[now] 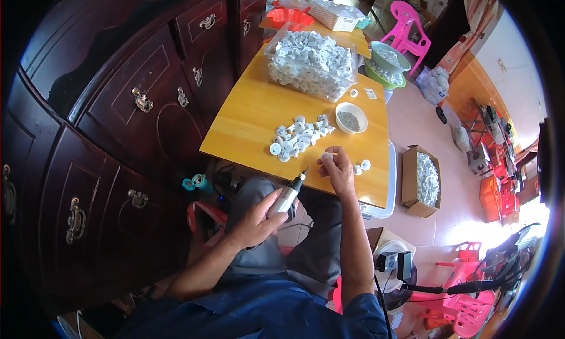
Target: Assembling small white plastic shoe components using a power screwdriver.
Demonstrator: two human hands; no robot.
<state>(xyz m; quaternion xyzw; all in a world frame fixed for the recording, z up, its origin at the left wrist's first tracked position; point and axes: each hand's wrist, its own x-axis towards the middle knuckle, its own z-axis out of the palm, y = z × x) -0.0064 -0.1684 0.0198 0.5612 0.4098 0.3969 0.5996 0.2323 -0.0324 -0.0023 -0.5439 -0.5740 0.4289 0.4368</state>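
Note:
My left hand [259, 220] is wrapped round a silver and black electric screwdriver [286, 199], its thin bit pointing up and away over the table's near edge. My right hand [338, 173] pinches a small white plastic piece [326, 157] just above the tabletop, a little right of the bit. The bit and the piece are apart. Left of my right hand lies a loose pile of similar white round-headed pieces [299, 138]. A white bowl [358, 129] of tiny grey metal bits, perhaps screws, stands beyond the hand. A few white pieces [365, 165] lie to its right.
On the yellow table [235, 121], a clear bin [347, 80] heaped with white pieces stands at the back. Dark wooden cabinets [135, 74] line the left. A cardboard box [410, 180] of white pieces sits on the floor at right. Pink chairs [406, 27] stand farther off.

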